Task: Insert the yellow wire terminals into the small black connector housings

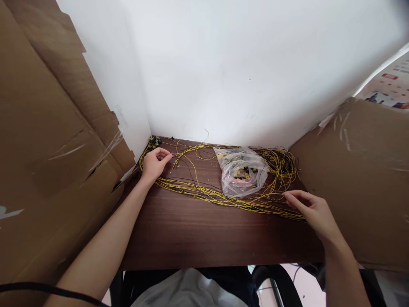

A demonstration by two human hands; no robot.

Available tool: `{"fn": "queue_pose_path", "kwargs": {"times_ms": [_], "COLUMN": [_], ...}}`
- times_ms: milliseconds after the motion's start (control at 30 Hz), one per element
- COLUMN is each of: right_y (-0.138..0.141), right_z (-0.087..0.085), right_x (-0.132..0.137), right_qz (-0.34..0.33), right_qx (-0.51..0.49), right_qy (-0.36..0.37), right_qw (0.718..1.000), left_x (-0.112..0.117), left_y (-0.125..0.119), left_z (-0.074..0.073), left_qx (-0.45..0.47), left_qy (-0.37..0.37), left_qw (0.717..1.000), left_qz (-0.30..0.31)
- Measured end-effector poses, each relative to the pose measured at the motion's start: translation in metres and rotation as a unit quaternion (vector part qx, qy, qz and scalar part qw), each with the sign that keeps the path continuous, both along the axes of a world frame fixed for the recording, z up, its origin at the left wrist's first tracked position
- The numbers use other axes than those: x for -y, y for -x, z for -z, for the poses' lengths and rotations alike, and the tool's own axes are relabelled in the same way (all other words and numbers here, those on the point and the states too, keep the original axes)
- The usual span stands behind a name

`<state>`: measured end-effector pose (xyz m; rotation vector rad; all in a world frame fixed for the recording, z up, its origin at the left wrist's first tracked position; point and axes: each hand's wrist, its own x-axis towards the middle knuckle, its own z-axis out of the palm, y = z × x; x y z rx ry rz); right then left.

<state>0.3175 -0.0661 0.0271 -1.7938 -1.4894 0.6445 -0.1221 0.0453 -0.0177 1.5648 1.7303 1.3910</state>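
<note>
Thumb and forefinger of my left hand (154, 165) are pinched together on thin wire at the left of the table. On the right, my right hand (311, 209) pinches a yellow wire (275, 195) near the tangled coil. Long yellow and black wires (204, 194) run in a loose bundle along the table between my hands. Loose wire ends with small pale tips lie just right of my left fingers. A clear plastic bag (228, 177) with small yellow and black parts sits inside the wire loop. Behind my left hand is a cluster of black and yellow connectors (154, 141).
The dark brown wooden table (217, 243) ends in front of my lap. A white wall (239, 76) rises behind it. Cardboard sheets (47, 140) close the left side, and another cardboard panel (358, 183) stands at the right. A black cable (47, 288) crosses the lower left.
</note>
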Motion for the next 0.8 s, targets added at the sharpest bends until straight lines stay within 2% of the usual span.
{"fn": "queue_pose_path", "kwargs": {"times_ms": [200, 300, 400, 467, 567, 667, 733, 800], "right_y": [-0.012, -0.019, -0.023, -0.025, -0.027, -0.032, -0.035, -0.038], "right_z": [0.001, 0.001, 0.0, -0.001, -0.001, -0.001, 0.0, 0.002], "right_x": [0.004, 0.007, 0.011, 0.012, 0.013, 0.011, 0.01, 0.008], "right_qz": [0.039, 0.062, 0.073, 0.065, 0.045, 0.013, -0.014, -0.037], "right_qx": [0.002, -0.021, -0.028, -0.024, -0.006, 0.036, 0.064, 0.08], "right_qy": [-0.017, -0.022, -0.009, 0.01, 0.041, 0.07, 0.089, 0.105], "right_qw": [0.999, 0.998, 0.997, 0.998, 0.998, 0.997, 0.994, 0.99], "left_x": [0.005, 0.005, 0.004, 0.004, 0.007, 0.009, 0.01, 0.012], "left_y": [0.008, 0.014, 0.015, 0.014, 0.01, 0.008, 0.006, 0.005], "left_z": [-0.015, -0.017, -0.016, -0.014, -0.011, -0.008, -0.007, -0.008], "left_qx": [0.156, 0.188, 0.174, 0.118, -0.066, -0.257, -0.326, -0.357], "left_qy": [0.057, 0.055, 0.051, 0.058, 0.056, 0.042, 0.044, 0.06], "left_qw": [0.985, 0.98, 0.983, 0.991, 0.996, 0.965, 0.943, 0.931], "left_qz": [0.041, 0.042, 0.037, 0.007, -0.034, -0.034, -0.042, -0.053]}}
